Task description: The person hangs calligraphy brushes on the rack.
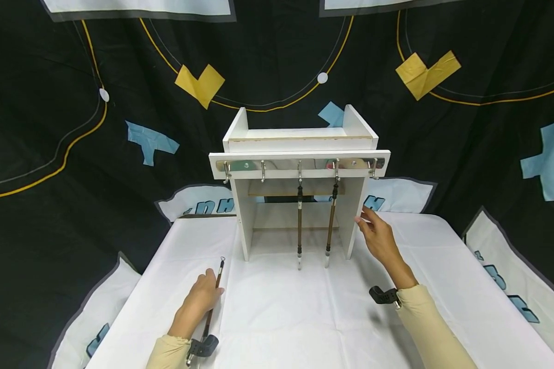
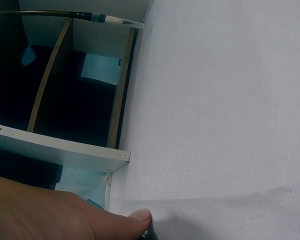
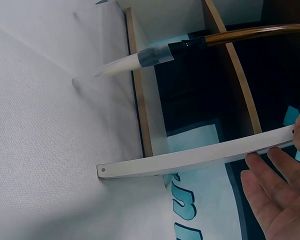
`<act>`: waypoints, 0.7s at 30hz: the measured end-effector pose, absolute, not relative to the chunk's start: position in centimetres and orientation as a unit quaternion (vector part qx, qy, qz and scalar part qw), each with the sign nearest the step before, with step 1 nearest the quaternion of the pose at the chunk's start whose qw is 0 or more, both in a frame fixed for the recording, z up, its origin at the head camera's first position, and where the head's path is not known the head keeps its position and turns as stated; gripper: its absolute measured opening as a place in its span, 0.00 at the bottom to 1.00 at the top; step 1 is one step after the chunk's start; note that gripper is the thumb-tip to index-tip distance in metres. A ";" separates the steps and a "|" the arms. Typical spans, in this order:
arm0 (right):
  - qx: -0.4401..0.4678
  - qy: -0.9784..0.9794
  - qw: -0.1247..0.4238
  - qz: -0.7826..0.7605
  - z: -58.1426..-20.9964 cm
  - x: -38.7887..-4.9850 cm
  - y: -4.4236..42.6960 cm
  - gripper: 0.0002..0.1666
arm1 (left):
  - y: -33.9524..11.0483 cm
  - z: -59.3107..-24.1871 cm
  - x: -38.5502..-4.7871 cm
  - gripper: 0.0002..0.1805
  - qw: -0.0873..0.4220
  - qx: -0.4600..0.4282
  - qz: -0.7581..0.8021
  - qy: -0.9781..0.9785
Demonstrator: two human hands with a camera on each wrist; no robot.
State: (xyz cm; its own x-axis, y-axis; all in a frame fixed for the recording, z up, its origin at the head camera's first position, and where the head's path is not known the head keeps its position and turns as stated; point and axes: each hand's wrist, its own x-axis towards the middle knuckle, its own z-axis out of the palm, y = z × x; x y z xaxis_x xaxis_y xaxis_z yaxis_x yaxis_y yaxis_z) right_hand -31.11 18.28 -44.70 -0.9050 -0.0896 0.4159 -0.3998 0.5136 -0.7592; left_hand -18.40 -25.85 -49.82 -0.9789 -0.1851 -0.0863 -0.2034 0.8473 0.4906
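Note:
A white rack (image 1: 298,160) stands on the table, with a row of metal hooks along its front rail. Two brown-handled brushes hang from those hooks: one near the middle (image 1: 299,220), the other (image 1: 331,218) to its right, with a pale tip in a clear cover (image 3: 120,64). My left hand (image 1: 200,292) grips another brush (image 1: 220,271) low over the table, left of the rack, its looped end pointing away from me. With thumb and fingertips my right hand (image 1: 378,238) holds the front edge of the rack's right side panel (image 3: 200,151).
A white cloth covers the table (image 1: 286,318). Behind it hangs a black curtain (image 1: 277,56) with yellow tape (image 1: 200,84) and blue tape (image 1: 151,141). White lettered sheets (image 1: 401,195) show around the table's back and sides.

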 end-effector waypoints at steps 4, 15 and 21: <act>0.139 -0.854 0.157 0.476 -44.7 -31.2 18.2 0.30 | -25.9 -49.8 -18.4 0.32 0.021 -0.101 0.253 0.962; 0.144 -0.854 0.166 0.472 -44.8 -31.2 18.2 0.30 | -26.4 -49.5 -18.4 0.15 0.015 -0.088 0.259 0.962; 0.144 -0.852 0.165 0.477 -44.8 -31.1 18.3 0.30 | -26.8 -48.7 -18.0 0.09 -0.001 -0.084 0.283 0.956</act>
